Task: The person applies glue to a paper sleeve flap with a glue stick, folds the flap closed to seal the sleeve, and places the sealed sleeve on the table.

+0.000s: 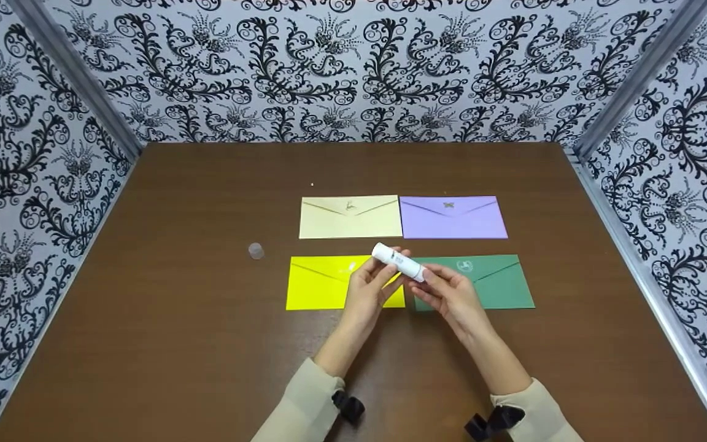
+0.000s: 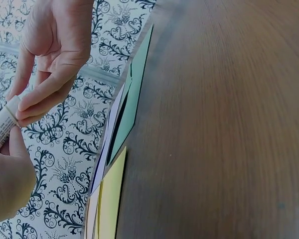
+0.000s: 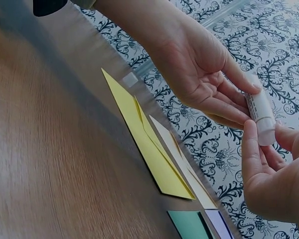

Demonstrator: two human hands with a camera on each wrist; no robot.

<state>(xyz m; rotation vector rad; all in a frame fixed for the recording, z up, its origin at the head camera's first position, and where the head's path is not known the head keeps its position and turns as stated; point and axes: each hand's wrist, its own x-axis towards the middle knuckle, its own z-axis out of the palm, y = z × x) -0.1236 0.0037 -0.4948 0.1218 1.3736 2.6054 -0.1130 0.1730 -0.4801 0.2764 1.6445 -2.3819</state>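
A white glue stick (image 1: 399, 262) with small print on its side is held at a tilt above the envelopes. My left hand (image 1: 367, 290) grips its upper body between thumb and fingers. At the lower end, my right hand (image 1: 456, 299) pinches the base, as the right wrist view also shows on the glue stick (image 3: 260, 107). Beneath the hands lie a yellow envelope (image 1: 313, 288) and a green envelope (image 1: 504, 285), each partly covered. A small translucent cap (image 1: 256, 251) sits on the table to the left.
Behind the hands, a cream envelope (image 1: 348, 226) and a purple envelope (image 1: 455, 225) lie side by side on the brown table (image 1: 175, 319). Black-and-white patterned walls (image 1: 329, 67) enclose its back and sides, with metal strips along the side edges.
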